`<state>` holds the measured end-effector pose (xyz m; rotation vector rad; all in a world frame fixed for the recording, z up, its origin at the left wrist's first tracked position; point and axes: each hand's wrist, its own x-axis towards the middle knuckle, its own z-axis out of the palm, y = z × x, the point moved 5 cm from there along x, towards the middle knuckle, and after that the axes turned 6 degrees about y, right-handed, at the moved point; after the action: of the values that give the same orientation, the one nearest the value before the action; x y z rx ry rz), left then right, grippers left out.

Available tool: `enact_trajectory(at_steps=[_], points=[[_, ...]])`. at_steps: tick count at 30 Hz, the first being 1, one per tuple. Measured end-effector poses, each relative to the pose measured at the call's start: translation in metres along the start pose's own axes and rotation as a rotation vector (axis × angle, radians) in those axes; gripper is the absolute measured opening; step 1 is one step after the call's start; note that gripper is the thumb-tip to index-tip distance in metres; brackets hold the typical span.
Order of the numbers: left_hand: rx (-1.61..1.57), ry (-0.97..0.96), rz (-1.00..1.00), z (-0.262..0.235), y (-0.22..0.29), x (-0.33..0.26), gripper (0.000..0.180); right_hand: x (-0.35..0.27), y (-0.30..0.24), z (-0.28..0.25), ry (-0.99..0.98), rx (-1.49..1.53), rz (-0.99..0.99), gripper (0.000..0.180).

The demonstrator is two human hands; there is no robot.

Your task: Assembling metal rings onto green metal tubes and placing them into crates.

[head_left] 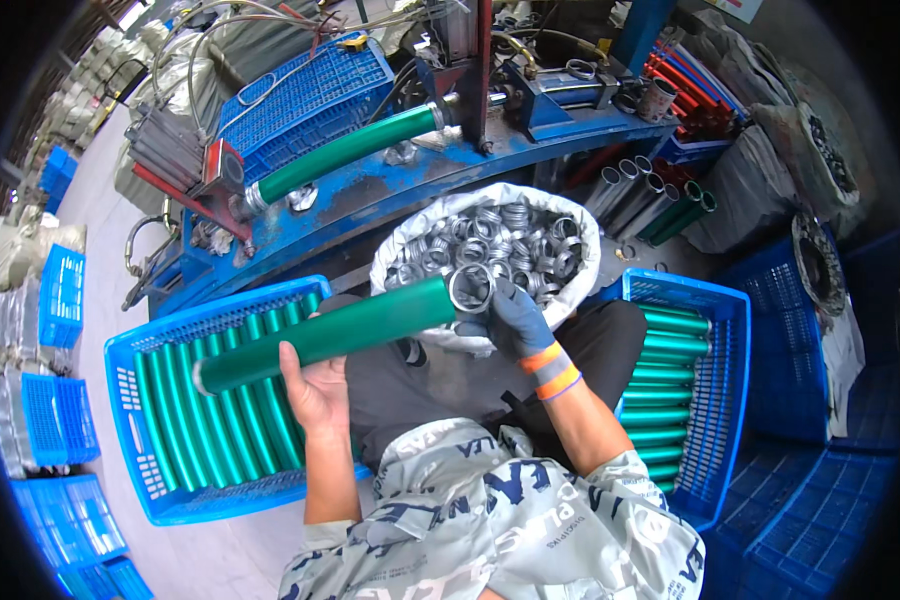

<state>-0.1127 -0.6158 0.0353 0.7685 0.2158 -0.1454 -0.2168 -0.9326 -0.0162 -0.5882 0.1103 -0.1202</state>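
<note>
My bare left hand (pixel 318 390) grips a long green metal tube (pixel 370 328) from below, its thumb along the near side. The tube lies slantwise over my lap, its right end higher; a pale metal band (pixel 199 378) shows at its left end. At the right end, my right hand (pixel 518 322), in a dark glove with an orange and grey wristband, has its fingers closed on a silvery metal ring (pixel 490 285). Whether the ring is seated in the tube cannot be told. Beyond it, a white sack (pixel 381 262) is full of similar loose rings (pixel 475 228).
Blue crates of green tubes flank me, a left crate (pixel 122 430) and a right crate (pixel 736 400). Ahead, a blue machine bench (pixel 360 215) has another green tube (pixel 355 150) clamped on it. Bare and green tubes (pixel 650 200) lean at the back right.
</note>
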Motion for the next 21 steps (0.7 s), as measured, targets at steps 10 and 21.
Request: enact_trajectory(at_steps=[10, 21], points=[[-0.018, -0.015, 0.007, 0.004, -0.004, -0.009, 0.056, -0.004, -0.023, 0.037, 0.139, -0.738, -0.118, 0.08], [0.032, -0.018, 0.017, -0.007, -0.016, -0.011, 0.041, -0.008, -0.022, 0.037, 0.134, -0.502, -0.262, 0.066]])
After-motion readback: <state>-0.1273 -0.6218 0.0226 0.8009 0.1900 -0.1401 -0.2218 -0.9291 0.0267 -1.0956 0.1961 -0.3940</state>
